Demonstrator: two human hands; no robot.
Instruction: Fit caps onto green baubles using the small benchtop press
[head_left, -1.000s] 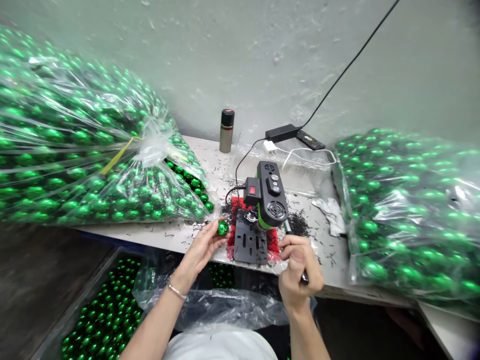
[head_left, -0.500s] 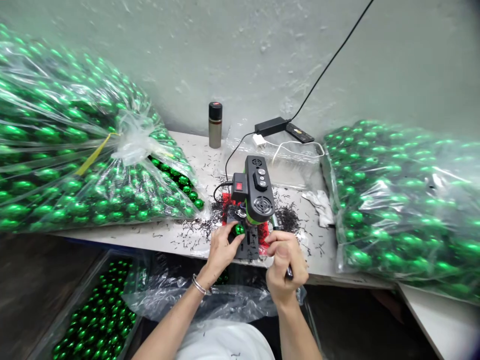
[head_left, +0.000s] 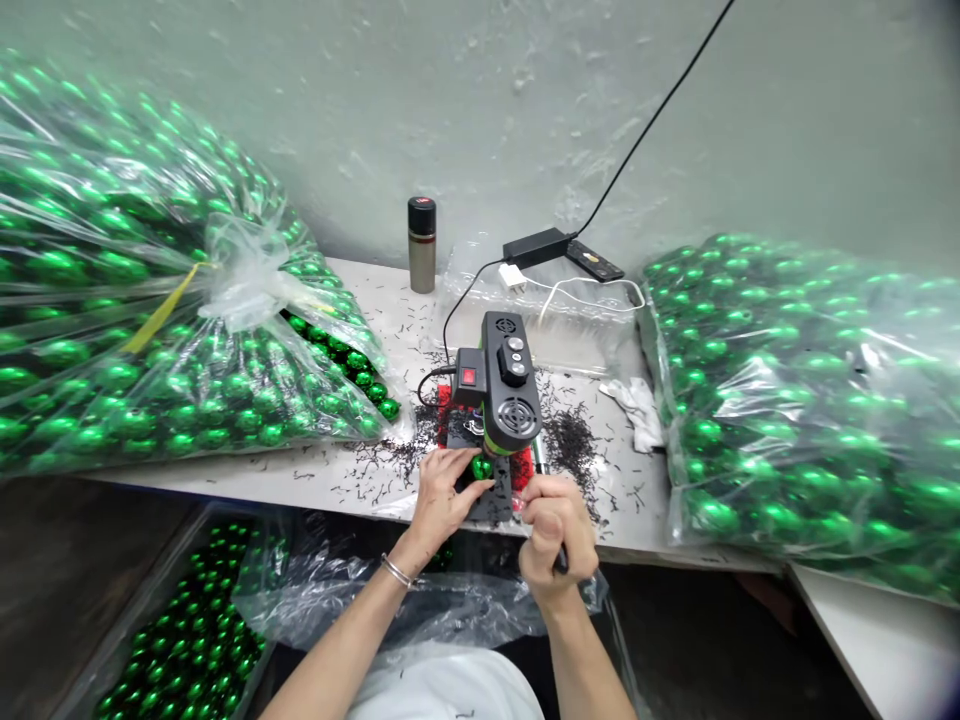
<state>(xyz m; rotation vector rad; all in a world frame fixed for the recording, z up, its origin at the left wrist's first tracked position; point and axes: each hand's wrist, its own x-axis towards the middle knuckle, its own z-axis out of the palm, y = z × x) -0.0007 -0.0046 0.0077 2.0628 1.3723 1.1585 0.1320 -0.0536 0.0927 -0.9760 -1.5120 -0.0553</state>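
Observation:
A small black drill-press-like machine with a red switch stands on the white table. Below its head, my left hand pinches a shiny green ball between thumb and fingers, over the machine's dark base. My right hand is wrapped round the black grip of a lever at the machine's right side. Red material shows beside the base. Black shavings lie scattered on both sides of the machine.
Large clear bags of green balls fill the left and right. A bottle, a power adapter, a phone and a white glove sit behind. More green balls fill a container below.
The green ball and my left hand are slightly further right relative to the machine, with the ball closer under its head. My right hand has shifted a little left with the lever.

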